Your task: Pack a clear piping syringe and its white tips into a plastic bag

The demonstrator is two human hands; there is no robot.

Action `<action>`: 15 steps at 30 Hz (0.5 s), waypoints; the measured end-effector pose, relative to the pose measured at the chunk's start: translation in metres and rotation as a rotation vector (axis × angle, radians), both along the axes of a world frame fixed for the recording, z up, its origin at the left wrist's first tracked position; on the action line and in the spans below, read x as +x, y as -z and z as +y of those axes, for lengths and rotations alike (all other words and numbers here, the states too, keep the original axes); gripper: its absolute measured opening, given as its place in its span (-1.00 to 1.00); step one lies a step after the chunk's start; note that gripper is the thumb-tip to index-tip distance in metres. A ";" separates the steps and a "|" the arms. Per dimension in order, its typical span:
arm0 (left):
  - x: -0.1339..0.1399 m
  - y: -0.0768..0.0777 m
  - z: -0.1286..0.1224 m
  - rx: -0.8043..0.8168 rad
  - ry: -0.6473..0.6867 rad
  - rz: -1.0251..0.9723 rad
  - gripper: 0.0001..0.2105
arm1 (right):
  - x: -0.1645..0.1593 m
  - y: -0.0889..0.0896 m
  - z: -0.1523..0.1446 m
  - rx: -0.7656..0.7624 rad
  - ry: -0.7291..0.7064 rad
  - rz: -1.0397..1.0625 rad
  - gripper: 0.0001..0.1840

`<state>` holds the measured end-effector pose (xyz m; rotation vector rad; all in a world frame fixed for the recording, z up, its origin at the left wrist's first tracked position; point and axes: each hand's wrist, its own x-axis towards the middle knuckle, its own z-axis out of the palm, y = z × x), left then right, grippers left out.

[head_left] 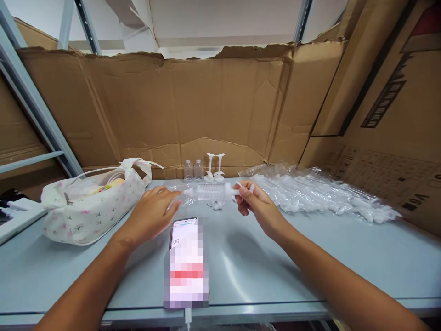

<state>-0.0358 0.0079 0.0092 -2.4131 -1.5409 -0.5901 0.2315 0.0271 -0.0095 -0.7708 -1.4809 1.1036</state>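
Observation:
A clear plastic syringe is held level above the shelf, its narrow tip pointing left. My right hand pinches the white handle at its right end. My left hand is beside the tip, fingers stretched and thumb apart; whether a fingertip touches the tip I cannot tell. Behind the syringe, two small clear bottles stand upright beside two white plunger-like parts. Small white pieces lie on the shelf under the syringe.
A phone with a cable lies at the front of the grey shelf. On the left is a floral fabric bag. Clear-wrapped plastic parts lie on the right. Cardboard walls the back.

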 end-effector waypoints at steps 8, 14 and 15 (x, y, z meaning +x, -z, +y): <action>-0.030 -0.014 -0.005 -0.429 0.074 0.079 -0.60 | 0.002 0.003 0.005 -0.021 0.018 -0.026 -0.71; -0.034 -0.029 -0.012 -0.565 -0.085 0.109 -0.62 | -0.002 0.007 0.005 0.017 -0.005 -0.062 -0.73; -0.034 -0.028 -0.012 -0.591 -0.114 0.112 -0.63 | -0.001 0.007 0.005 0.021 0.002 -0.065 -0.73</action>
